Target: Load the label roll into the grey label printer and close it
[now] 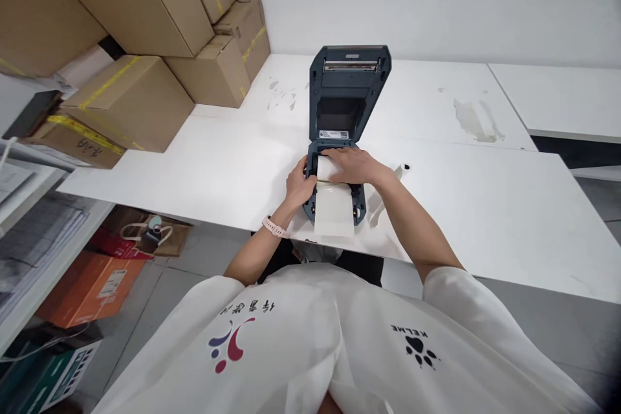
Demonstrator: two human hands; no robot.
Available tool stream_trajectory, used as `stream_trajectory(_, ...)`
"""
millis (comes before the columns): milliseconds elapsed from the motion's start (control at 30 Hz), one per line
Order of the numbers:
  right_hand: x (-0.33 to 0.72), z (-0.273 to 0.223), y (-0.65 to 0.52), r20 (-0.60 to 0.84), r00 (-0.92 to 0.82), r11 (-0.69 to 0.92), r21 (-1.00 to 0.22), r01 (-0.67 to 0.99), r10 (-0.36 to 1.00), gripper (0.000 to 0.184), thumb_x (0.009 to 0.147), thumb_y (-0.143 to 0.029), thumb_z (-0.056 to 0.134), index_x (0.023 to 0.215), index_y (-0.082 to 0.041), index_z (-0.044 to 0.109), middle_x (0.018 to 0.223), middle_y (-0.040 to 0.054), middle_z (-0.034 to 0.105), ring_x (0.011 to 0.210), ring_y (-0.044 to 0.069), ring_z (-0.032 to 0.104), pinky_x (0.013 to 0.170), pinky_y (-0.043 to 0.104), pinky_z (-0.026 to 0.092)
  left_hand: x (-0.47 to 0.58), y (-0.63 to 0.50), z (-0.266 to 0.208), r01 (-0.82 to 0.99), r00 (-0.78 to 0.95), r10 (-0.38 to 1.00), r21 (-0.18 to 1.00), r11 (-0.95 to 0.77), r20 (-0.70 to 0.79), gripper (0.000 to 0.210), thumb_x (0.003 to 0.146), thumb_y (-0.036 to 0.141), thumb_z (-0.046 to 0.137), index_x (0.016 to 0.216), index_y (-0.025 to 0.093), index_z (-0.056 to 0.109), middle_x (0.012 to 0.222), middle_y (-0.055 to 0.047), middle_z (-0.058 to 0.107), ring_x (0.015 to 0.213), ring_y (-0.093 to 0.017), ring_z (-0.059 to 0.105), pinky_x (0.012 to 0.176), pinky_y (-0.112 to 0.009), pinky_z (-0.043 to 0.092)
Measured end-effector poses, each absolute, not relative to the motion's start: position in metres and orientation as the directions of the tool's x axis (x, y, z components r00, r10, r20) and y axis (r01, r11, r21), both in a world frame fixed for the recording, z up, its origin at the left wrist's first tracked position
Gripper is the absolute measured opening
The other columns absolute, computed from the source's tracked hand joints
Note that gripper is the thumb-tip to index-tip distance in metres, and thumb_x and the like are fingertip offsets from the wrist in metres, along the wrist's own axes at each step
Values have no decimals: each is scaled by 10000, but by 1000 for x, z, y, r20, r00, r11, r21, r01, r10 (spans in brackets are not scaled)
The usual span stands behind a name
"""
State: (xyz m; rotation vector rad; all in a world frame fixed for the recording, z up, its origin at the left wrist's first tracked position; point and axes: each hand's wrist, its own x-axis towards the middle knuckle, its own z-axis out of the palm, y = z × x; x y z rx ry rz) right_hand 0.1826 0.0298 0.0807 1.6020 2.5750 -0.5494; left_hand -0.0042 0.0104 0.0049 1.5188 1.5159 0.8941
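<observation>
A dark blue-grey label printer (359,197) stands on the white table with its lid (350,87) raised. Inside lies a white label roll (328,169), and its paper strip (334,210) runs out over the printer's front edge. My left hand (300,184), with a pink band at the wrist, is closed on the printer's left side, thumb near the paper's edge. Across the roll from the right reaches my right hand (353,165), fingers on its far side and thumb nearer me. The hand covers part of the roll.
Beside the printer on the right lies a loose curled paper strip (378,212) with a small dark-ended core (406,167). Taped cardboard boxes (129,100) are stacked at the left. Below left are a shelf with papers and an orange box (92,284).
</observation>
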Motion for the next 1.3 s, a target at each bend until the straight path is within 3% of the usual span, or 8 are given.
stream_trajectory(167,170,75,51,-336,-430,375,-216,901,838,959,801,-463,786,1621,-159,392,1470,218,643,1339,450,608,1109,556,458,-5,13,-3,416,34,998,909,30,-48,821,737,142,589,1554,190,519,1484,-91,676,1376,-347,625,1188,-496,485)
stream_trajectory(400,237,130,29,-91,-618,428,-642,636,781,852,693,-439,854,1484,-287,575,1521,60,629,1374,361,602,1176,481,474,-6,11,0,379,75,997,925,-16,-13,785,740,147,568,1521,226,559,1468,-71,687,1367,-357,629,1165,-523,497)
stream_trajectory(567,314,125,29,161,-349,303,-863,404,923,833,591,-330,948,1356,-291,622,1351,99,719,1235,318,668,1007,438,568,-6,12,-3,366,62,998,931,-2,-22,819,725,134,568,1538,233,545,1452,-59,699,1370,-334,630,1204,-528,469)
stream_trajectory(667,346,86,52,77,-146,126,-925,359,986,857,469,-256,980,1257,-278,646,1226,99,750,1087,287,688,916,440,584,-6,12,-5,360,68,997,933,6,-32,826,740,141,557,1562,207,515,1493,-81,670,1388,-330,617,1212,-531,459)
stream_trajectory(867,364,18,95,-91,16,-90,-929,358,996,886,314,-246,971,1142,-218,658,1074,44,727,1067,281,674,1018,458,552,-6,12,-9,335,69,998,942,-15,-9,817,740,138,556,1551,231,528,1522,-65,652,1418,-312,597,1225,-508,447)
stream_trajectory(1000,362,-2,99,-92,49,-103,-940,325,995,909,351,-324,975,1189,-204,643,1140,89,740,1146,310,672,988,455,580,-7,12,-9,341,71,997,940,-7,-18,822,743,142,553,1559,235,516,1524,-59,650,1418,-307,597,1213,-494,458)
stream_trajectory(1167,384,-13,60,-12,104,-28,-988,151,994,825,519,-338,888,1296,-268,620,1532,145,600,1408,307,593,1160,458,497,-7,12,-7,347,63,998,938,-6,-17,812,740,136,543,1549,215,531,1499,-60,670,1394,-301,616,1208,-477,462)
stream_trajectory(1300,392,-15,10,-50,29,-55,-980,193,998,671,604,-368,871,1244,-307,679,1498,125,650,1395,304,616,1145,475,515,-6,13,-8,347,58,998,938,-15,-6,811,736,133,539,1544,207,540,1495,-60,674,1380,-300,626,1207,-470,468)
